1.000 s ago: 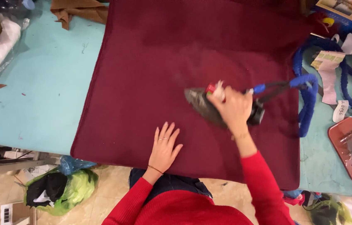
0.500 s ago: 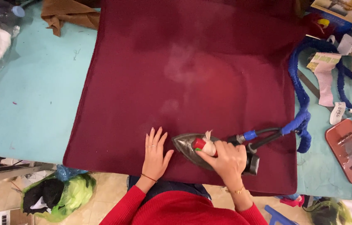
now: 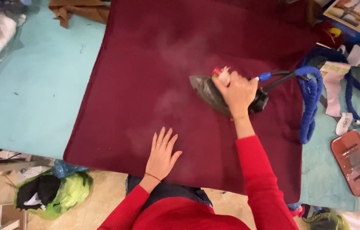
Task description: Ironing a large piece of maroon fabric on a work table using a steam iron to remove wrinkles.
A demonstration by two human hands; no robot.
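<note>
Maroon cloth [image 3: 146, 85] covers the turquoise table [image 3: 31, 102]. Right hand [image 3: 237, 91] grips the handle of the iron [image 3: 207, 91], which sits mid-cloth, steaming. Left hand [image 3: 163, 153] lies flat, fingers spread, near the cloth's front edge.

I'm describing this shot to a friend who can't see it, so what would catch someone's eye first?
A big dark red cloth covers most of the turquoise table. On it, right of centre, the right hand grips a steam iron with wisps of steam around it, while the left hand lies flat near the cloth's front edge. A blue wrapped hose loops off to the right.
</note>
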